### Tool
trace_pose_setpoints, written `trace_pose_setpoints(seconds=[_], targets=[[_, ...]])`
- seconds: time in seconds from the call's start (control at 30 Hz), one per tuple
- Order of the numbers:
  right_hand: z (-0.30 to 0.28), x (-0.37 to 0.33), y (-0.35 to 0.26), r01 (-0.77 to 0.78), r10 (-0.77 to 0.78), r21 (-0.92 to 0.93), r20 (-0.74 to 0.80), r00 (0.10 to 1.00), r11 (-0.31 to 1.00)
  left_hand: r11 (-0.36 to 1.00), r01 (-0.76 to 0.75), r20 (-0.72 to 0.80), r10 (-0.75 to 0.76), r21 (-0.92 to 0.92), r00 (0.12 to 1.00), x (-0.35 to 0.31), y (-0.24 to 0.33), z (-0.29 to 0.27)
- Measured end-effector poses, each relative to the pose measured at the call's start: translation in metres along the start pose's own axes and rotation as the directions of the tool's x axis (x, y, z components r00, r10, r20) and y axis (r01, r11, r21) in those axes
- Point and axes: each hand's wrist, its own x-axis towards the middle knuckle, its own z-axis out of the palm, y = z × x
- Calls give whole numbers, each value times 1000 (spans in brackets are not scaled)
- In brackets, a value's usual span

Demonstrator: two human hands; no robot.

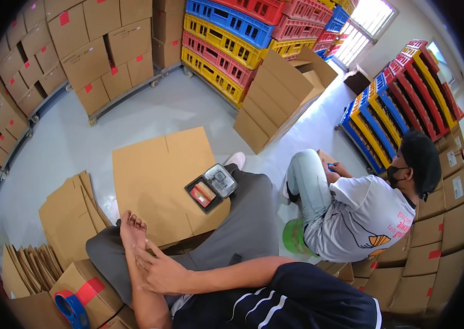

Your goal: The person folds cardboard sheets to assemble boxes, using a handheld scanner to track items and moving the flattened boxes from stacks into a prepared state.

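My left hand (133, 229) is raised in front of my lap, palm turned up, its fingers a little bent and apart, with nothing in it. Across the left wrist lies my right hand (165, 273), its fingers spread and touching the skin there. Beyond them, a flat cardboard sheet (155, 170) rests before my knees. On its right part sits a small black tray (195, 189) with a reddish-brown item inside; a clear lid (221, 180) is folded back beside it, near my right leg.
A blue-rimmed tape roll (71, 308) rests at a carton (98, 293) on my left, near folded cardboard (70, 216). To the right sits a co-worker (361, 214) on a green stool (296, 237). Stacked crates (226, 49), a tall open carton (276, 101) and carton stacks (100, 49) stand behind.
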Motion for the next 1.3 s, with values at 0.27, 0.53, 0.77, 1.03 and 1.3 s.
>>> trace_pose_setpoints(seconds=[0.27,0.53,0.77,1.03,1.3], targets=[[76,22,44,372,-260,178,-453,853,911,900,143,115,-104,-412,988,12,17,-20],[54,38,64,407,-346,35,-463,816,913,979,108,78,-96,-171,992,11,5,0],[60,40,45,337,-372,-170,-561,740,926,999,48,129,-48,-4,990,4,13,4],[76,33,43,396,-313,-26,-661,682,918,969,209,263,-169,-130,950,-5,4,2],[55,44,35,220,-224,-63,-468,855,973,951,295,241,-265,-97,934,8,1,5]])
